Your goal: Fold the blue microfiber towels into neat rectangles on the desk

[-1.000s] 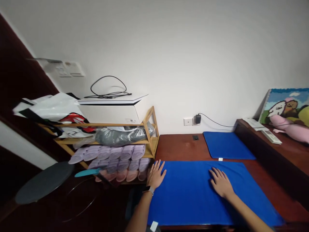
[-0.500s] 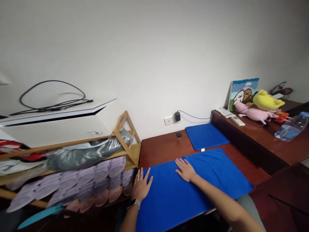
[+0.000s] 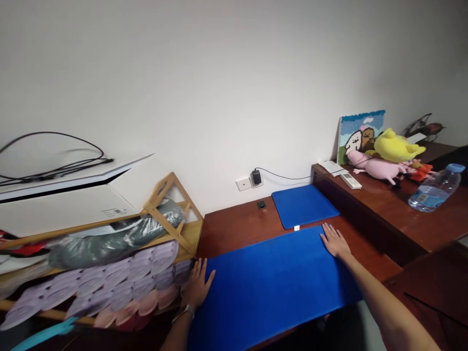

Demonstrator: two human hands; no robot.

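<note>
A blue cloth (image 3: 270, 278) lies spread over the front of the brown wooden desk (image 3: 234, 229). At its left edge rests my left hand (image 3: 197, 285), fingers spread, a watch on the wrist. My right hand (image 3: 334, 241) lies flat on the cloth's far right corner, also with fingers apart. Neither hand grips anything. Behind the cloth, close to its back edge, is a smaller blue folded cloth or pad (image 3: 305, 205) with a white tag.
To the left stands a wooden rack (image 3: 183, 214) with rows of lilac slippers (image 3: 135, 268) and a white box (image 3: 66, 209). On the raised right side are plush toys (image 3: 380, 168), a remote (image 3: 351, 181) and a water bottle (image 3: 435, 190). A black charger (image 3: 257, 176) sits in the wall socket.
My right hand has slid right across the cloth to its far corner, and the wrinkles there are flattened. My left hand stays at the left edge. The view has turned slightly right.
</note>
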